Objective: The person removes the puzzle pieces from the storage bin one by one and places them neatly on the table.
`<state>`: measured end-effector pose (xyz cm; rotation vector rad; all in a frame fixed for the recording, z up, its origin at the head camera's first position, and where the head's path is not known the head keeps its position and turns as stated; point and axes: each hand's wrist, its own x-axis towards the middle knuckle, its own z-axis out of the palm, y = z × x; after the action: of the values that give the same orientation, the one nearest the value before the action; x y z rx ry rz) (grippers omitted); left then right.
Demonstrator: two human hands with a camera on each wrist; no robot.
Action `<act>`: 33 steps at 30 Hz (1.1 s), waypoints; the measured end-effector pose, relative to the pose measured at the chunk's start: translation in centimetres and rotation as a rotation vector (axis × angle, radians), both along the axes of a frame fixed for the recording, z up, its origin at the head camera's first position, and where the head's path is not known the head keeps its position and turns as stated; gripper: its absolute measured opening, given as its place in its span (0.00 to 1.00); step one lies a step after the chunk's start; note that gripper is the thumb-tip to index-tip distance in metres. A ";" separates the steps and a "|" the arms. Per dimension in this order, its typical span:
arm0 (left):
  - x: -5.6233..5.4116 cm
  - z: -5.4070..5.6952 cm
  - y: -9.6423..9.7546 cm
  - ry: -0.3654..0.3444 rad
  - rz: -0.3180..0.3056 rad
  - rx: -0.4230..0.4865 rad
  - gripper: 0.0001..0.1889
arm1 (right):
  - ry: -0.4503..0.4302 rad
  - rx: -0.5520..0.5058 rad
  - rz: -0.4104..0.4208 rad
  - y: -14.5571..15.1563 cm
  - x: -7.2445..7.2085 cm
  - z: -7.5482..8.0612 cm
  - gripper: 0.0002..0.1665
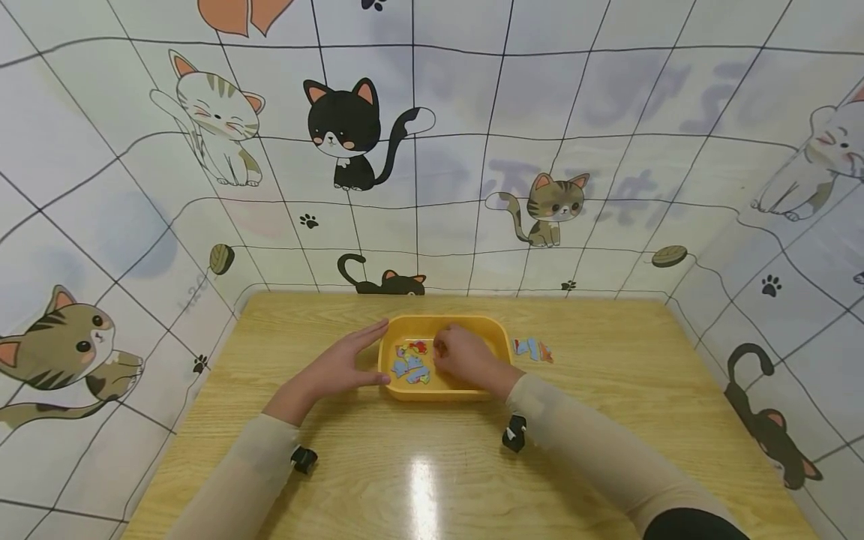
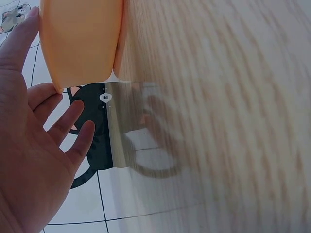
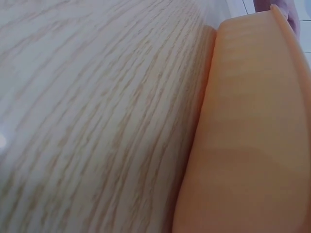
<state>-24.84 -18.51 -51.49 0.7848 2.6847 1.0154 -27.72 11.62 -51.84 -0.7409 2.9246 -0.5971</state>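
A yellow plastic tray (image 1: 442,394) sits on the table. Small flat pieces (image 1: 413,367), mostly light blue and resembling jigsaw pieces, lie in its left part, with red and yellow ones (image 1: 418,347) behind them. My left hand (image 1: 344,365) rests against the tray's left end, its fingers spread. In the left wrist view, the thumb and a finger of that hand (image 2: 34,141) touch the tray's rim (image 2: 80,43). My right hand (image 1: 469,356) reaches into the tray's right part with bent fingers; its fingertips and anything between them are hidden. The right wrist view shows only the tray's outer side (image 3: 252,121).
More light blue and orange flat pieces (image 1: 533,349) lie on the wooden table (image 1: 351,457) just right of the tray. A cat-patterned sheet (image 1: 459,172) stands behind the table and along both sides. Small black devices (image 1: 514,433) sit at both wrists.
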 end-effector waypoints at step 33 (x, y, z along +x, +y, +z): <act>-0.1 0.0 -0.1 -0.004 0.008 -0.011 0.56 | 0.040 -0.162 0.158 7.1 1.1 4.2 0.17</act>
<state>-24.90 -18.57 -51.52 0.7706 2.6899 1.0024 -26.66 18.67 -47.67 -1.0017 2.8419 -0.8183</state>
